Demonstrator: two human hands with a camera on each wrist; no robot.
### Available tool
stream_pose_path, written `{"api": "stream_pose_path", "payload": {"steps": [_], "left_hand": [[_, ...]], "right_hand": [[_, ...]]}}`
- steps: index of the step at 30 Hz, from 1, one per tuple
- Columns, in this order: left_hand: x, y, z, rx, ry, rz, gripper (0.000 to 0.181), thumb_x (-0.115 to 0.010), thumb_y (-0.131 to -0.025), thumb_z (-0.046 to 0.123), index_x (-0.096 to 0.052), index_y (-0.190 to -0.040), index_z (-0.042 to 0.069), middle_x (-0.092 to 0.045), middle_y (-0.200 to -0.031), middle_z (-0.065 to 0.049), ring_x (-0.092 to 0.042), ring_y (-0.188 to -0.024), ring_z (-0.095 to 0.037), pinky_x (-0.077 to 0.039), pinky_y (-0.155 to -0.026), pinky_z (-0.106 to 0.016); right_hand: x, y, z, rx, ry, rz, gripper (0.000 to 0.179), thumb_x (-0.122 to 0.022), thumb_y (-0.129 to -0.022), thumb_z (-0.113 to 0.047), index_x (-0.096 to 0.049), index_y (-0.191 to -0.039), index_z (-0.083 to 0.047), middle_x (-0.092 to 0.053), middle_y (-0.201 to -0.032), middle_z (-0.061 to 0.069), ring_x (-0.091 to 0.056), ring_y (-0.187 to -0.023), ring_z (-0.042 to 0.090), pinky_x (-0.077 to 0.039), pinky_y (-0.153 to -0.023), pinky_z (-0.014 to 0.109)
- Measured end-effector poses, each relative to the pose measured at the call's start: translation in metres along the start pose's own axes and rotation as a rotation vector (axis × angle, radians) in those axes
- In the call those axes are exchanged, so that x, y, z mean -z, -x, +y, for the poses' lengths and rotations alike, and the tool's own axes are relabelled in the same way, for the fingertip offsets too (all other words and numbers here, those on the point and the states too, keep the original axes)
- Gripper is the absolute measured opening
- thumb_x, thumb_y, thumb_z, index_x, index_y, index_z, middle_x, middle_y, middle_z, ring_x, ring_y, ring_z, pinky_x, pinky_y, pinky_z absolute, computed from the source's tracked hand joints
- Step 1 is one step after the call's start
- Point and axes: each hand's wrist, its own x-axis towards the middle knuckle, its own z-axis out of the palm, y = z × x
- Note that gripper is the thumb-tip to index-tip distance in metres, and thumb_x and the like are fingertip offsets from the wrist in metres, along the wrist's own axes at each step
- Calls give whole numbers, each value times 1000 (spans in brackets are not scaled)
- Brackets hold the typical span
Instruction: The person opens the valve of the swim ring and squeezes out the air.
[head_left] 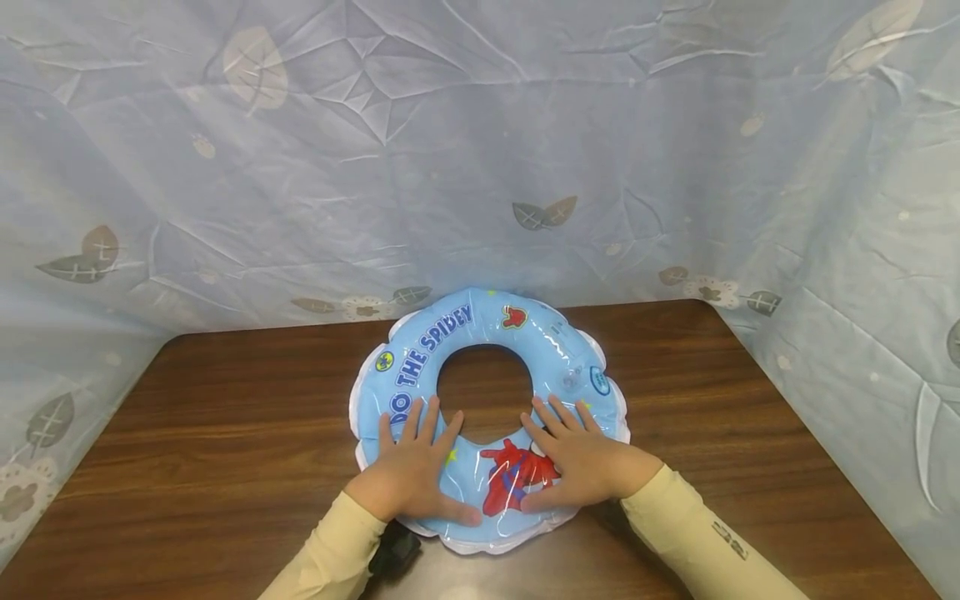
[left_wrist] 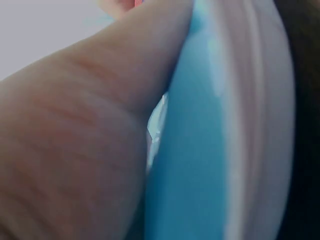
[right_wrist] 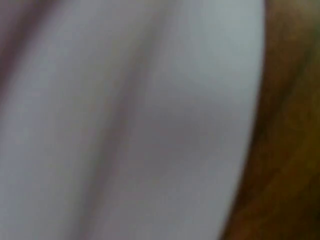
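Note:
A light blue inflatable swim ring (head_left: 495, 312) with a white scalloped edge lies on the brown wooden table, puffed up and printed with lettering and a red figure. My left hand (head_left: 415, 473) rests on its near left part, fingers spread and straight. On the near right part lies my right hand (head_left: 588, 462), also with spread fingers, its thumb beside the red figure. In the left wrist view, the palm (left_wrist: 70, 145) sits against the blue side of the ring (left_wrist: 192, 140). The right wrist view shows mostly the blurred white edge (right_wrist: 175, 125).
The wooden table (head_left: 247, 417) extends on both sides of the ring. A pale blue curtain (head_left: 420, 167) with leaf prints hangs behind and at both sides. A small black object (head_left: 395, 552) shows beside the left wrist. Pale yellow sleeves (head_left: 705, 533) cover both forearms.

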Motion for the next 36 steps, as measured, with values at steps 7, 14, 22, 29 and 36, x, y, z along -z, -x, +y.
{"api": "stream_pose_path", "payload": {"steps": [7,14,22,29,36], "left_hand": [[-1,-1,-1,2,-1,0,129,-73,-66,85,-26,-165,17,-9,-172,-22,0,-157,-48,0,-114,-80],[0,0,-3,-10,-5,7,128,-72,-66,85,-28,-165,16,-11,-171,-23,-2,-157,-49,-2,-113,-81],[8,0,-8,-57,22,65,122,-62,-72,89,-27,-165,18,-15,-171,-20,-9,-157,-46,-5,-116,-79],[12,-1,-14,-60,20,130,121,-74,-68,82,-34,-163,19,-16,-171,-20,-7,-157,-46,3,-116,-77],[5,-3,-17,-13,16,100,124,-74,-64,85,-36,-163,21,-14,-172,-21,-3,-157,-47,4,-113,-80]], "right_hand": [[0,0,-1,-5,7,-11,114,-70,-81,-70,-23,-165,-9,-8,-174,14,1,-159,41,3,-122,67],[1,0,-2,-9,9,-3,113,-73,-81,-67,-24,-165,-10,-11,-173,14,-2,-159,41,1,-123,67],[3,0,-6,-50,9,117,102,-60,-89,-72,-31,-163,-8,-17,-172,17,-8,-158,44,-5,-122,70],[3,0,-7,-52,-1,130,97,-59,-92,-68,-32,-162,-7,-17,-172,17,-8,-158,45,-5,-122,69],[1,-1,-7,-51,-32,102,103,-66,-86,-70,-33,-162,-9,-20,-171,16,-9,-158,44,-6,-122,70]]}}
